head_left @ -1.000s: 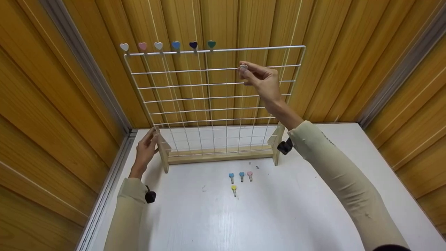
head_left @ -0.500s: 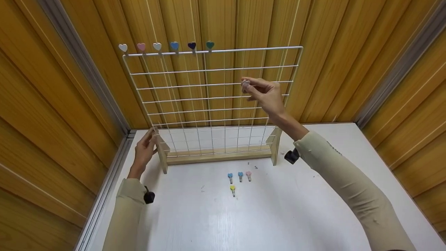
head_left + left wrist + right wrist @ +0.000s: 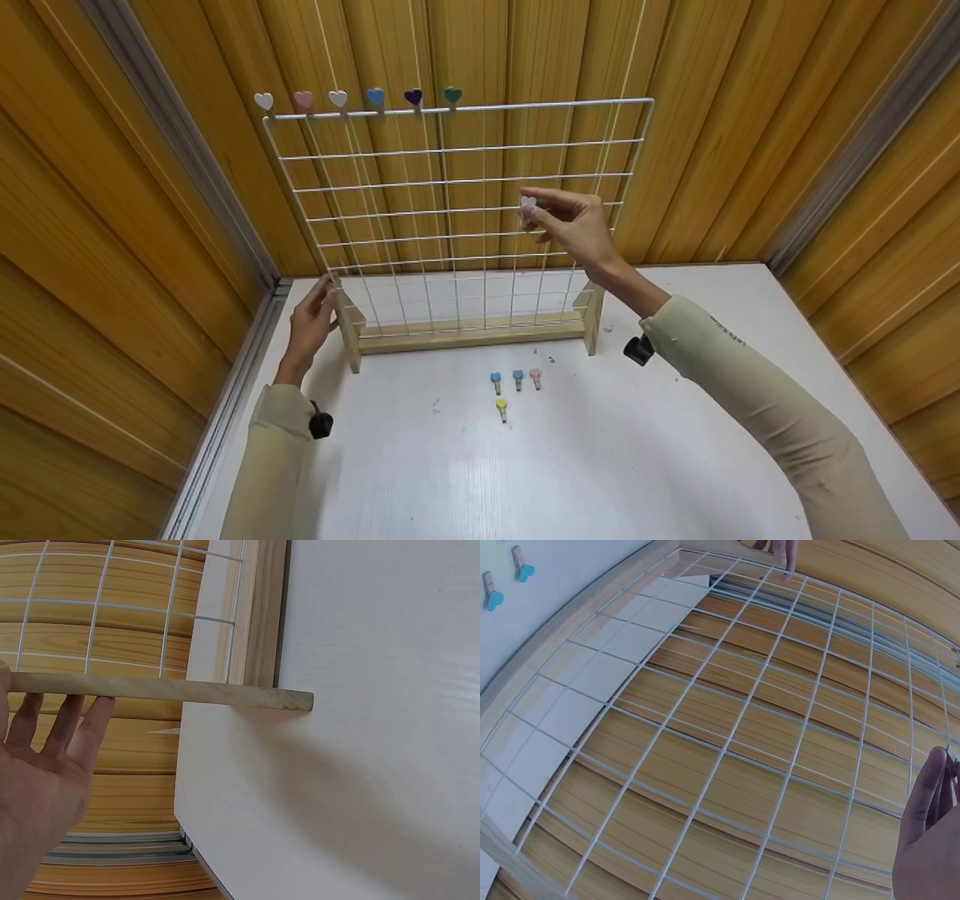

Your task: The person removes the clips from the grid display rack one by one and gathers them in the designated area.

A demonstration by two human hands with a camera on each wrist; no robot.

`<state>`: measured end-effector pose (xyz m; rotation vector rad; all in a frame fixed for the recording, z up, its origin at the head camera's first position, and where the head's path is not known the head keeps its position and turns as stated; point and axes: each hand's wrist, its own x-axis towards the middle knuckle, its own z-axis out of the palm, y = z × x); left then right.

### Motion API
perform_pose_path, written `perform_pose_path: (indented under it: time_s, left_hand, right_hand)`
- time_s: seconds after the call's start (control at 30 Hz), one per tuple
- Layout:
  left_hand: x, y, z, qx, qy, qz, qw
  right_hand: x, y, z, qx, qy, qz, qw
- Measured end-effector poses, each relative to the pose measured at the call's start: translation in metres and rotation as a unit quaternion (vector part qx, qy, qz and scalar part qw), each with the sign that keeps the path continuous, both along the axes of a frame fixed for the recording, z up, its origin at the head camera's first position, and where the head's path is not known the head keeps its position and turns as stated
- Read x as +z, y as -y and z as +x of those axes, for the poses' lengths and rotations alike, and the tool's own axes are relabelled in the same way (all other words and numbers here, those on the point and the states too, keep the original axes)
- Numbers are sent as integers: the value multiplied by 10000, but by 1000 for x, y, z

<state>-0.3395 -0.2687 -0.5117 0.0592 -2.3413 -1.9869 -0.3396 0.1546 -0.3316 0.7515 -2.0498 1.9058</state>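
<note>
One slip could drop the white clip [image 3: 529, 202] the right hand [image 3: 577, 219] pinches, while the left hand [image 3: 309, 324] grips the stand [image 3: 348, 334].

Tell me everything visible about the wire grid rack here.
The wire grid rack is a rectangular, pale lattice of metal-looking wire, standing upright between two wooden side supports joined by a crossbar, on the white table. Six heart-topped clips line the left part of its top bar. The left hand holds the left side support; the right hand is in front of the rack, contact unclear.
</note>
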Motion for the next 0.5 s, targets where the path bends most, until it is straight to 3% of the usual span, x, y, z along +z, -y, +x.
perform_pose_path:
  time_s: [0.27,0.5]
  left_hand:
    - [0,0,1,13,20,-14,10000]
    - [1,0,3,-50,-87,43,9999]
  right_hand:
    - [-20,-3,3,33,287,320,9991]
    - [-47,-4,6,231,692,699,9949]
